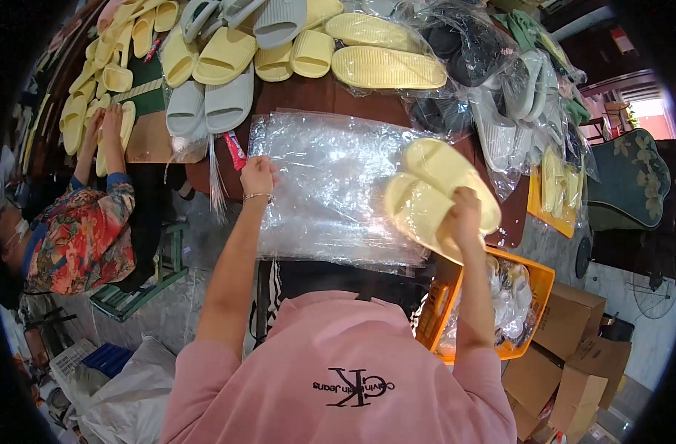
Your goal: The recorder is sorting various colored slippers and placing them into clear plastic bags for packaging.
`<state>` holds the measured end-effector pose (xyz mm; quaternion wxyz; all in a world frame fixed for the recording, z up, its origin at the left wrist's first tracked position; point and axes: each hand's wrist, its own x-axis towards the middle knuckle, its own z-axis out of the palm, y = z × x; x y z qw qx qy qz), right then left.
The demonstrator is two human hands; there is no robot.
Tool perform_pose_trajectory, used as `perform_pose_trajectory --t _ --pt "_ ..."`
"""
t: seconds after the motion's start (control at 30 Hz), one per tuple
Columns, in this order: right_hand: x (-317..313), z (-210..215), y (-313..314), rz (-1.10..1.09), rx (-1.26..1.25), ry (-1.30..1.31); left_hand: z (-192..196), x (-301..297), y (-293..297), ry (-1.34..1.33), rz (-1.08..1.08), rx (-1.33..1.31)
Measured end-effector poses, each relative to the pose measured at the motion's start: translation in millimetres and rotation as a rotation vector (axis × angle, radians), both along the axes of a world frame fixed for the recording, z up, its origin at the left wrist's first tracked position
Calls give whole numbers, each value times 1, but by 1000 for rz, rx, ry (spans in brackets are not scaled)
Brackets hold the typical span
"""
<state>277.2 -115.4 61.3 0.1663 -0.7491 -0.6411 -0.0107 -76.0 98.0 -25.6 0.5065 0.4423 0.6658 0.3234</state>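
Note:
A stack of clear plastic bags (330, 185) lies on the brown-covered table in front of me. At its left edge is my left hand (258, 177), fingers curled closed; whatever they may pinch is too small to make out. My right hand (465, 214) grips a pair of pale yellow slippers (445, 170) over the right end of the stack. A glossy sheen on the pair looks like clear wrapping. Just beyond my left hand lies a narrow red packet (235, 150).
Yellow slippers (225, 55) and grey slippers (229, 102) line the far table, with bagged black slippers (467, 48) to the right. An orange crate (543, 285) of bagged items stands by my right arm, near cardboard boxes (567, 318). At left, a co-worker (82, 237) handles yellow slippers.

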Motion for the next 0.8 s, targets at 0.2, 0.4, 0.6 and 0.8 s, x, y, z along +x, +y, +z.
perform_pose_trajectory --t 0.2,0.4,0.6,0.8 --pt "29 72 -38 -493 350 518 25 -4 -21 541 -205 698" --pt "-113 86 58 -258 552 1244 34 6 -54 738 -623 883" --pt "-164 -47 82 58 112 287 6 -7 -52 1022 -873 715" --pt "-116 -58 64 -93 70 190 1 -9 -55 949 -859 750"
